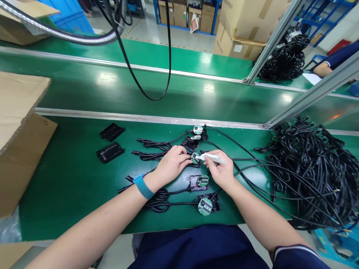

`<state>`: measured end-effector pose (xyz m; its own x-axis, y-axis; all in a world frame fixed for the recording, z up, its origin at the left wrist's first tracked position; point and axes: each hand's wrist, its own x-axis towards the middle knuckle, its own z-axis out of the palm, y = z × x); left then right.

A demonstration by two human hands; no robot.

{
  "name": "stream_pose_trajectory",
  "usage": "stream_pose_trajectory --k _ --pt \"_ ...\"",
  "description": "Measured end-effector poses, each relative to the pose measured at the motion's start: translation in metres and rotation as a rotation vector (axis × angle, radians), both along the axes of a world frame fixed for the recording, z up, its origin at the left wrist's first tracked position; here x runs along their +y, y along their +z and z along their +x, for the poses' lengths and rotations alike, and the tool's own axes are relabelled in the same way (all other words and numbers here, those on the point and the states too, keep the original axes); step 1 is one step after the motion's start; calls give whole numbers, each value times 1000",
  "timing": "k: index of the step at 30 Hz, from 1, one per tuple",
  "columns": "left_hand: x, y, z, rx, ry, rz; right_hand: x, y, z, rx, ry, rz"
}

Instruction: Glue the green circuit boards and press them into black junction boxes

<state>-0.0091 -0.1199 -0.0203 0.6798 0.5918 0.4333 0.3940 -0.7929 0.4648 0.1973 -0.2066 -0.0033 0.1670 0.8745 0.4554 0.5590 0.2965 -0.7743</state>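
Observation:
My left hand (172, 163) pinches the left edge of a small round green circuit board (195, 158), the third from the back in a column. My right hand (221, 168) grips a white tube (215, 158), its narrow tip touching or just over that board. Behind them lie another round board (197, 129) and a tilted one (195, 138). Nearer to me, a board (202, 180) with a red wire rests on a black housing (193, 182), and a larger-looking board (204, 206) lies on another black housing (216, 202). Black cables run from the housings to both sides.
Two black covers (112, 131) (110, 152) lie left on the green table (71, 173). A cardboard box (17, 136) stands at the left edge. A big heap of black cables (319, 172) fills the right side. A black cable loop (154, 99) hangs overhead. Another person's arm (324, 69) shows far right.

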Motion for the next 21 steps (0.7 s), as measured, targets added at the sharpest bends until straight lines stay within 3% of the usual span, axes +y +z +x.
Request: stream_pose_trajectory --k 11,21 --pt "1 -1 2 -25 16 -30 -4 -2 6 38 -28 -12" --pt "1 -5 2 -29 38 -61 -1 1 0 260 -61 -86"
